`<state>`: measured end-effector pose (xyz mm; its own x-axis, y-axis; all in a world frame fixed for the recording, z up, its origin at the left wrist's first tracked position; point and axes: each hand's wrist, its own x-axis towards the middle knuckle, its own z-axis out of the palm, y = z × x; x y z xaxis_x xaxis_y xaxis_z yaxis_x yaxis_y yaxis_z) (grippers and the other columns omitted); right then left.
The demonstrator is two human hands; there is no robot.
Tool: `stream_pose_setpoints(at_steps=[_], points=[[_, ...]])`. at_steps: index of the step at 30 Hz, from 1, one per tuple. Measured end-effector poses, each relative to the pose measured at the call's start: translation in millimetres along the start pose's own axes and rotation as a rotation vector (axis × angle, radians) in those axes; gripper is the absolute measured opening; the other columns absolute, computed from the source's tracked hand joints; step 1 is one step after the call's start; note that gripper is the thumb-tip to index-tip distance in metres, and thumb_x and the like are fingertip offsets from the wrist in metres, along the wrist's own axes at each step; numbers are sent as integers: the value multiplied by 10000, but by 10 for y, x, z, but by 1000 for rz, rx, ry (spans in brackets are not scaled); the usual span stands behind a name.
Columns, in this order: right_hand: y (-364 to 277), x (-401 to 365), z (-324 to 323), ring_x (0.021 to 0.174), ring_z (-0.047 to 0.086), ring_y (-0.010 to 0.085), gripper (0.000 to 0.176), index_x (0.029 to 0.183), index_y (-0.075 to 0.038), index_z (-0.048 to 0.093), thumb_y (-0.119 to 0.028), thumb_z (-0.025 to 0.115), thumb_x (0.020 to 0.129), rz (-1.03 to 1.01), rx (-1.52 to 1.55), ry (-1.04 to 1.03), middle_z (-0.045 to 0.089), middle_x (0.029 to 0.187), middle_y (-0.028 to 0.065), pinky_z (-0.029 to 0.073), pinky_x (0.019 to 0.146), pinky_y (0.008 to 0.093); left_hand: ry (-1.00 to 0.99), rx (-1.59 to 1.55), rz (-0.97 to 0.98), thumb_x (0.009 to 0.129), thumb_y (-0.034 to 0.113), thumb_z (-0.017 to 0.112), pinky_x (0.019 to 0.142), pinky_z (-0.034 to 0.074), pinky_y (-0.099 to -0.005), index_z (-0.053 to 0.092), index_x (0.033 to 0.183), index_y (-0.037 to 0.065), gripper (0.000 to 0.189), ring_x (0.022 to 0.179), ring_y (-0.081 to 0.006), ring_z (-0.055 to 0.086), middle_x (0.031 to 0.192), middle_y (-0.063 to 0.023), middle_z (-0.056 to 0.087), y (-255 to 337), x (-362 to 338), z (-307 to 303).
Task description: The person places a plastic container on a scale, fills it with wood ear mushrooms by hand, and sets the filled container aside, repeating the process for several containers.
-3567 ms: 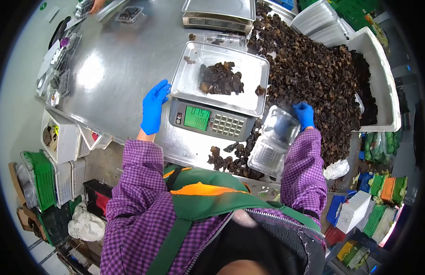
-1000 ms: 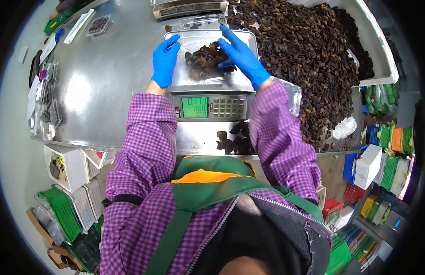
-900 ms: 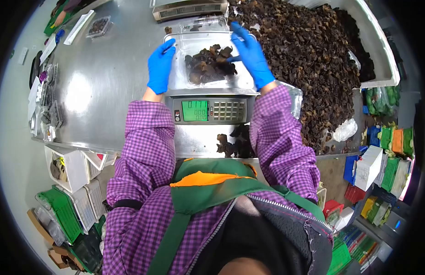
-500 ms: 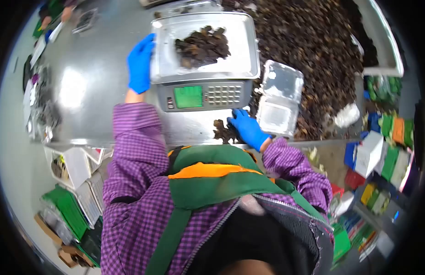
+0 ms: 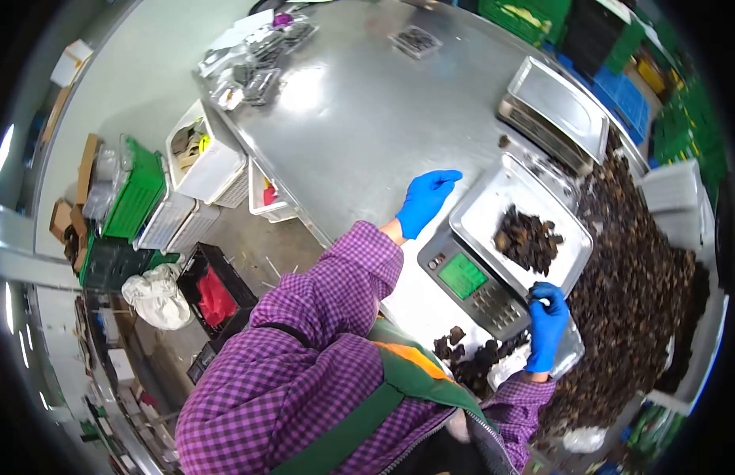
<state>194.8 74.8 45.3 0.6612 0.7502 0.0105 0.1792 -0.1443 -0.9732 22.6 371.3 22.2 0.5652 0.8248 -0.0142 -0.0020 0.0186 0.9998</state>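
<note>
My left hand [image 5: 427, 204], in a blue glove, is held over the steel table beside the scale, fingers stretched out and holding nothing. The scale [image 5: 474, 286] has a lit green display, and its metal pan [image 5: 577, 265] bears a pile of dark brown pieces [image 5: 528, 240]. At the pan's near right edge, my gloved right hand [image 5: 546, 328] has its fingers curled together; something small and dark shows at the fingertips. Below the scale lie more loose dark pieces [image 5: 478, 366]. A clear plastic container [image 5: 572, 348] is partly hidden behind my right hand.
A large heap of dark pieces [image 5: 621, 317] covers the right side. Behind the scale stands another metal-topped device [image 5: 561, 111]. Packed clear boxes [image 5: 260, 85] lie at the table's far left, one small box [image 5: 416, 41] at the back. White crates [image 5: 205, 170] stand left, off the table.
The view has turned and shifted left. My right hand has gone from the loose pieces below the scale to the pan's edge. My left hand has come away from the pan's side.
</note>
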Motion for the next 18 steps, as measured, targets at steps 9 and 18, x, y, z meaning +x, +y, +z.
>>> stream_pose_setpoints(at_steps=[9,18], points=[[-492,1023,1228,1030,598,176,344,1195,-35,606,28,571,858,-168,-199,10,629,1178,71,477,836,279,494,219,117,880,65,598,893,481,-284,555,1272,36,396,1053,-149,587,1216,-82,614,-336,532,-2618],[-1001,2252,5500,909,619,160,411,1313,-90,537,-156,592,911,351,201,-671,634,1113,83,513,765,281,752,458,96,811,136,687,949,446,-316,437,1378,42,626,1127,-222,563,1323,-139,525,-94,2200,-6399]])
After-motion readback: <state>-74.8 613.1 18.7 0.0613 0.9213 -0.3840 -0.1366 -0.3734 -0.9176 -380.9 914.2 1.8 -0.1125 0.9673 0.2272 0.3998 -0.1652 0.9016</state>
